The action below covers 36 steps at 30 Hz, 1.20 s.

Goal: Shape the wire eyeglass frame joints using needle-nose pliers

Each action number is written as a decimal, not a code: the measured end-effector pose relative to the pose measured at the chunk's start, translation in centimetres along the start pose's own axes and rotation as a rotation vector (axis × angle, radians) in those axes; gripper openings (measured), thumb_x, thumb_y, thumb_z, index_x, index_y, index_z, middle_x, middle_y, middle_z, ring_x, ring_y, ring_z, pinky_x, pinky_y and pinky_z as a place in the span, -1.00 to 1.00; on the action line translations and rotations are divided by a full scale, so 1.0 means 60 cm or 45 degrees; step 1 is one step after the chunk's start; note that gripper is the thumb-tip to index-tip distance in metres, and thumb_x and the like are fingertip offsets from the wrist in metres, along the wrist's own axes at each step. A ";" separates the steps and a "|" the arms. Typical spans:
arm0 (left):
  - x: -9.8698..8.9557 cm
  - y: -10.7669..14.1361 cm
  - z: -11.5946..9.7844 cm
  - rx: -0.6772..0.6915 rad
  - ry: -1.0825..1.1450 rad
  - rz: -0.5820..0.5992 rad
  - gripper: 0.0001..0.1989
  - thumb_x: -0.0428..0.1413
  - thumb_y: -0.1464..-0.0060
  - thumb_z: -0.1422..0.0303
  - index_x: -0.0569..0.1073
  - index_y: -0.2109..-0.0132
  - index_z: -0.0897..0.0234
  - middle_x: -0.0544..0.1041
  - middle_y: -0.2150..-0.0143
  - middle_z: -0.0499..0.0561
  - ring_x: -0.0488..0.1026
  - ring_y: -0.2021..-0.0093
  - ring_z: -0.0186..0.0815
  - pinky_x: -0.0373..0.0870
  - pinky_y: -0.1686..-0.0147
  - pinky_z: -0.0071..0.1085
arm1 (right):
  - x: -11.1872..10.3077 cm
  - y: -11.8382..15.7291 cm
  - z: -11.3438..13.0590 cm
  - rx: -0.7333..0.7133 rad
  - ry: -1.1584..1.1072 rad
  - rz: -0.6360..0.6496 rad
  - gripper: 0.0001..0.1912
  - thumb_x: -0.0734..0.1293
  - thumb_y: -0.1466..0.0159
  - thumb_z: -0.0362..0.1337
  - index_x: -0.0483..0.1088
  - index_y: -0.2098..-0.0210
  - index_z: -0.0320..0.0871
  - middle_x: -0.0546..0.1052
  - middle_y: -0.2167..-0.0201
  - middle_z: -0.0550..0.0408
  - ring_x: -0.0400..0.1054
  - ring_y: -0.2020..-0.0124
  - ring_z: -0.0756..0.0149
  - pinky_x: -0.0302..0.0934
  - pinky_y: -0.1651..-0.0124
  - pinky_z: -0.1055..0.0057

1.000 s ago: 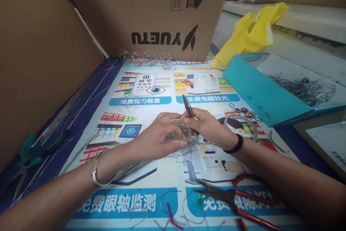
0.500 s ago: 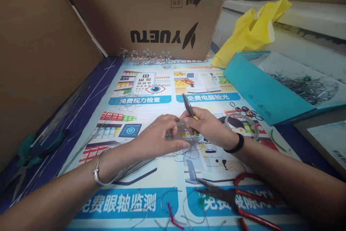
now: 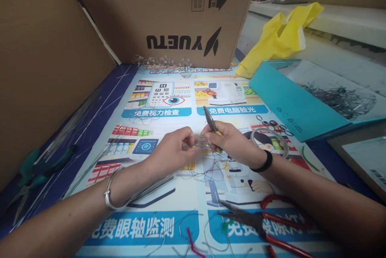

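My left hand [image 3: 177,148], a silver bangle on its wrist, is closed with thumb and fingers pinched on thin wire at the middle of the printed sheet [image 3: 187,193]. Just right of it, my right hand [image 3: 227,139], with a black band at the wrist, is wrapped round small pliers [image 3: 210,119] whose dark jaws point up and away. Between and below both hands hangs a tangle of fine wire [image 3: 211,171]. Its exact contact with the fingertips is too small to make out.
Red-handled pliers [image 3: 256,219] and wire scraps lie in front; teal-handled pliers [image 3: 30,173] and straight wires lie left. A teal box [image 3: 295,105] of wire pieces and a yellow bag [image 3: 276,38] stand right. Cardboard [image 3: 181,8] walls the back.
The thumb and fingers of my left hand, spread apart before, have come together in a pinch. The wire tangle below has shifted slightly. My right hand and its pliers have hardly moved.
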State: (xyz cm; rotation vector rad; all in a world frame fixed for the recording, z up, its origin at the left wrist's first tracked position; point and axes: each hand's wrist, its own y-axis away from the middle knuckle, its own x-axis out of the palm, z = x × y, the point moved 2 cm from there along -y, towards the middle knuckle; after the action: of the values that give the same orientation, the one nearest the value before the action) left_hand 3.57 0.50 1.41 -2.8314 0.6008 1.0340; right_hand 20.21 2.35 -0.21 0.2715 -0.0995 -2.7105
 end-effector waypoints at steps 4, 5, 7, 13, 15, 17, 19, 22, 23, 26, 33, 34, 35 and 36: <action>-0.004 0.000 0.002 -0.020 0.097 -0.015 -0.95 0.02 0.00 0.38 0.29 0.37 0.25 0.40 0.43 -0.11 0.30 0.48 -0.43 0.20 0.48 -0.50 | -0.005 0.000 0.002 -0.018 0.179 0.014 -0.92 0.20 -0.17 -0.26 0.26 0.39 -0.15 0.26 0.65 0.27 0.14 0.60 0.47 0.09 0.51 0.48; -0.006 0.000 0.003 -0.011 0.096 -0.019 -0.96 0.02 0.00 0.38 0.31 0.36 0.25 0.40 0.44 -0.12 0.31 0.47 -0.43 0.20 0.48 -0.50 | -0.007 0.001 0.004 -0.045 0.289 0.002 -0.91 0.20 -0.18 -0.26 0.27 0.38 -0.15 0.28 0.62 0.25 0.16 0.58 0.46 0.09 0.49 0.48; -0.008 -0.001 0.004 0.009 0.083 -0.016 -0.96 0.02 0.00 0.39 0.33 0.36 0.25 0.41 0.44 -0.11 0.31 0.47 -0.42 0.20 0.47 -0.50 | -0.012 0.004 0.011 -0.126 0.597 -0.033 -0.88 0.18 -0.22 -0.25 0.30 0.37 -0.15 0.34 0.55 0.19 0.20 0.51 0.43 0.09 0.44 0.47; -0.012 -0.004 0.015 0.032 0.071 0.007 -0.91 0.02 0.01 0.38 0.40 0.39 0.26 0.46 0.42 -0.07 0.35 0.42 -0.38 0.22 0.45 -0.48 | -0.021 0.030 0.017 -0.509 1.449 -0.098 -0.78 0.11 -0.31 -0.27 0.33 0.33 -0.21 0.43 0.39 0.00 0.27 0.36 0.31 0.09 0.30 0.40; -0.013 -0.005 0.019 0.019 0.105 0.022 -0.93 0.03 0.03 0.38 0.40 0.39 0.27 0.44 0.44 -0.07 0.34 0.43 -0.38 0.23 0.45 -0.48 | -0.023 0.036 0.012 -0.573 1.556 -0.105 -0.81 0.12 -0.29 -0.34 0.34 0.32 -0.22 0.44 0.39 -0.01 0.29 0.34 0.29 0.10 0.28 0.40; -0.014 -0.004 0.023 -0.005 0.149 0.038 -0.94 0.04 0.04 0.39 0.39 0.40 0.27 0.42 0.46 -0.08 0.32 0.45 -0.40 0.21 0.46 -0.48 | -0.026 0.038 0.008 -0.601 1.607 -0.099 -0.81 0.12 -0.28 -0.37 0.35 0.31 -0.22 0.45 0.40 -0.01 0.31 0.33 0.29 0.10 0.28 0.41; -0.016 -0.003 0.027 -0.022 0.193 0.043 -0.94 0.03 0.04 0.40 0.38 0.40 0.28 0.41 0.46 -0.09 0.31 0.45 -0.40 0.21 0.46 -0.48 | -0.029 0.038 0.010 -0.588 1.619 -0.087 -0.80 0.12 -0.30 -0.34 0.35 0.32 -0.22 0.46 0.40 0.00 0.32 0.35 0.30 0.11 0.29 0.42; -0.018 0.001 0.030 -0.033 0.229 0.041 -0.94 0.04 0.04 0.39 0.38 0.39 0.28 0.40 0.45 -0.09 0.31 0.43 -0.40 0.21 0.44 -0.47 | -0.032 0.039 0.020 -0.511 1.635 -0.029 -0.77 0.11 -0.31 -0.29 0.35 0.35 -0.21 0.47 0.39 0.00 0.33 0.36 0.31 0.10 0.31 0.42; -0.019 0.003 0.030 -0.036 0.242 0.033 -0.94 0.04 0.04 0.39 0.38 0.39 0.28 0.40 0.45 -0.09 0.31 0.43 -0.40 0.22 0.43 -0.47 | -0.033 0.041 0.024 -0.498 1.650 -0.009 -0.77 0.12 -0.31 -0.29 0.36 0.34 -0.21 0.48 0.38 -0.01 0.33 0.35 0.30 0.10 0.31 0.42; -0.021 0.005 0.025 -0.036 0.359 -0.002 -0.93 0.06 0.02 0.38 0.37 0.39 0.30 0.40 0.44 -0.08 0.32 0.42 -0.41 0.25 0.41 -0.46 | -0.037 0.049 0.038 -0.497 1.659 -0.044 -0.80 0.15 -0.28 -0.25 0.36 0.27 -0.19 0.49 0.33 -0.02 0.34 0.29 0.25 0.10 0.29 0.40; -0.038 0.002 0.021 -0.096 0.797 -0.009 -0.87 0.08 -0.01 0.33 0.33 0.38 0.31 0.45 0.41 -0.02 0.43 0.36 -0.37 0.31 0.42 -0.47 | -0.082 0.056 0.042 -0.153 1.608 -0.213 -0.77 0.15 -0.26 -0.14 0.32 0.34 -0.14 0.48 0.43 0.06 0.30 0.48 0.33 0.00 0.47 0.43; -0.039 0.001 0.024 -0.108 0.825 0.001 -0.87 0.08 -0.02 0.32 0.33 0.37 0.31 0.46 0.41 -0.02 0.43 0.35 -0.36 0.31 0.43 -0.47 | -0.085 0.057 0.039 -0.130 1.654 -0.163 -0.77 0.15 -0.26 -0.13 0.33 0.35 -0.13 0.48 0.44 0.06 0.30 0.48 0.33 -0.01 0.47 0.42; -0.039 0.000 0.027 -0.125 0.848 0.011 -0.87 0.08 -0.02 0.32 0.34 0.37 0.31 0.46 0.40 -0.02 0.44 0.35 -0.36 0.31 0.43 -0.47 | -0.083 0.058 0.036 -0.134 1.708 -0.097 -0.77 0.16 -0.26 -0.14 0.33 0.36 -0.13 0.48 0.42 0.05 0.30 0.47 0.32 0.00 0.46 0.42; -0.038 -0.001 0.030 -0.144 0.866 0.014 -0.87 0.08 -0.02 0.32 0.34 0.37 0.31 0.46 0.41 -0.02 0.44 0.35 -0.36 0.31 0.43 -0.48 | -0.079 0.060 0.032 -0.167 1.760 -0.035 -0.78 0.16 -0.25 -0.16 0.35 0.35 -0.14 0.49 0.40 0.04 0.32 0.45 0.30 0.01 0.44 0.41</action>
State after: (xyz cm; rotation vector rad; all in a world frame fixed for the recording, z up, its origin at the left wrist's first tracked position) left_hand 0.89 1.65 1.48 -3.2578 0.6043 0.0683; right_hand 25.48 1.05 2.90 1.9342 0.4650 -1.9565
